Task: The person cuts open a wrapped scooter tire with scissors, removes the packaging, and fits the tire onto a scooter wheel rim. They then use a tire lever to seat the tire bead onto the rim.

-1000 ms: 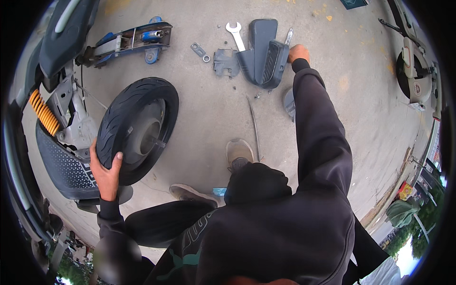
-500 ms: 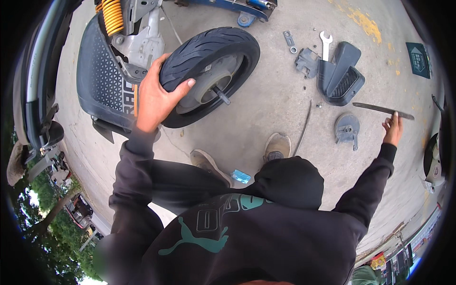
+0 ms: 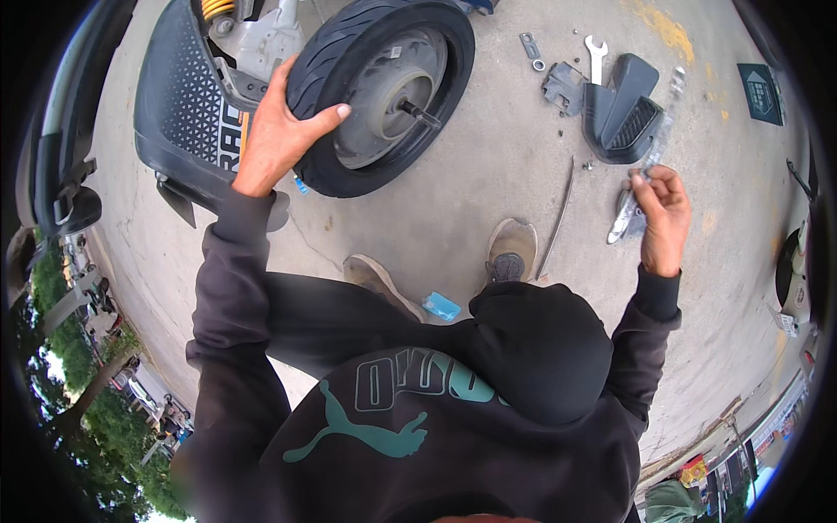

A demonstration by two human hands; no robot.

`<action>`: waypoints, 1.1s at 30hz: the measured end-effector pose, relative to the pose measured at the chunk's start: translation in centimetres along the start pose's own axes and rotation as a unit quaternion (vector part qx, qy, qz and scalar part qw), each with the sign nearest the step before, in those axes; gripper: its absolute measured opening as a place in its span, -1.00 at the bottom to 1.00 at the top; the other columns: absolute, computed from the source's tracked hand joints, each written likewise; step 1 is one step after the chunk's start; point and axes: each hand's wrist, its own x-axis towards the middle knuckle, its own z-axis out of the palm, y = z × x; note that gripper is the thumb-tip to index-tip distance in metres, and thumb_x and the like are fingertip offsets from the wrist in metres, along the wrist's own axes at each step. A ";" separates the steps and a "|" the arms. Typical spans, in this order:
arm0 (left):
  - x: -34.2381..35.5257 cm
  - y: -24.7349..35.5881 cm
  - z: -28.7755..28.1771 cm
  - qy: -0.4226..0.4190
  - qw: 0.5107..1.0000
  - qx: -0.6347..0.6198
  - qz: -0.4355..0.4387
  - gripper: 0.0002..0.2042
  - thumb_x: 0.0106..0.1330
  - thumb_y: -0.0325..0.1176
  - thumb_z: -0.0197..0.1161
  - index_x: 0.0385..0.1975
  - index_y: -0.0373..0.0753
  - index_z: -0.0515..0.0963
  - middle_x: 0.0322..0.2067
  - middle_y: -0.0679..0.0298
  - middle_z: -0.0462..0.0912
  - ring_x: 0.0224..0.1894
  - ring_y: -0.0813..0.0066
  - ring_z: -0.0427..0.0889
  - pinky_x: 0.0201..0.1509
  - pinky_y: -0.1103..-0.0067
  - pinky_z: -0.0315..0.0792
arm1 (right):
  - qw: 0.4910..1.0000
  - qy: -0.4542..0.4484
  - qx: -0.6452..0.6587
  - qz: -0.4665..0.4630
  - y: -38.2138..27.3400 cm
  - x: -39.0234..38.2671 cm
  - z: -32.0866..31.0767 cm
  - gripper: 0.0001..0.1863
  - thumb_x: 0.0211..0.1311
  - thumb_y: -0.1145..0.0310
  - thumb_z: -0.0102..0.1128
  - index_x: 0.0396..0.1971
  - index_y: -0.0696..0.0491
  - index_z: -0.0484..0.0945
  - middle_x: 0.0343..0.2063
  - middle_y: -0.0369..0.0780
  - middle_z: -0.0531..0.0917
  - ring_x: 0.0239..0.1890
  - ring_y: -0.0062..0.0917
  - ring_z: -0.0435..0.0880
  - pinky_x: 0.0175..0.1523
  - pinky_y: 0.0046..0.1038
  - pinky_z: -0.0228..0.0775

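A wheel with a black tyre [image 3: 370, 109] and a protruding axle leans upright beside the scooter's dark body panel [image 3: 187, 118]. My left hand [image 3: 283, 131] grips its near left edge, fingers over the tread and thumb along the sidewall. Off to the right, my right hand [image 3: 664, 209] pinches a long flat metal tyre lever [image 3: 621, 225] around its middle. The lever is smeared by motion and slants above the floor. Behind this hand and the lever, a round grey brake plate is mostly hidden.
Beyond my right hand lie a black plastic cover [image 3: 621, 113], an open-ended wrench [image 3: 596, 59] and a grey bracket [image 3: 563, 89]. A thin curved rod [image 3: 559, 218] rests right of my shoe [image 3: 511, 248]. Between my feet is a blue packet [image 3: 441, 306].
My right hand has come inward from the far right with the tyre lever, which has swung steeper. The wheel sits higher in view with its hub face turned more toward me, my left hand still on it.
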 end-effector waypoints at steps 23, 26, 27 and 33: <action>1.0 -2.6 -0.8 0.032 0.999 0.004 -0.025 -0.08 0.03 -0.22 0.53 0.40 -0.41 0.23 0.17 -0.05 0.56 0.20 0.24 0.57 0.32 0.47 0.41 | 0.577 -0.285 -0.669 -0.370 -0.3 8.4 18.2 -0.84 0.26 0.41 0.08 -0.26 0.04 0.64 -0.57 -0.12 0.66 -0.45 -0.25 0.74 -0.36 -0.23 0.57; 1.2 -1.7 -0.6 0.025 0.999 0.020 -0.012 -0.08 0.02 -0.22 0.52 0.40 -0.42 0.21 0.16 -0.08 0.56 0.19 0.21 0.58 0.30 0.48 0.42 | 0.532 -0.320 -0.718 -0.314 -4.2 9.7 23.9 -0.79 0.24 0.39 0.18 -0.25 0.05 0.78 -0.27 -0.14 0.80 -0.12 -0.29 0.81 -0.09 -0.30 0.66; 1.4 -1.5 -0.6 0.022 0.999 0.022 -0.009 -0.08 0.02 -0.22 0.52 0.40 -0.42 0.21 0.16 -0.10 0.56 0.19 0.21 0.58 0.30 0.48 0.42 | 0.518 -0.320 -0.728 -0.314 -4.4 10.4 25.0 -0.78 0.23 0.41 0.18 -0.22 0.06 0.78 -0.23 -0.12 0.79 -0.10 -0.26 0.80 -0.08 -0.29 0.66; 1.8 -2.3 -0.8 0.024 1.000 0.019 -0.003 -0.08 0.02 -0.19 0.50 0.39 -0.43 0.22 0.15 -0.13 0.56 0.18 0.15 0.59 0.29 0.45 0.44 | 0.614 -0.342 -0.670 -0.238 -0.6 10.0 20.1 -0.81 0.28 0.38 0.14 -0.23 0.09 0.68 -0.34 -0.03 0.73 -0.20 -0.14 0.76 -0.12 -0.15 0.61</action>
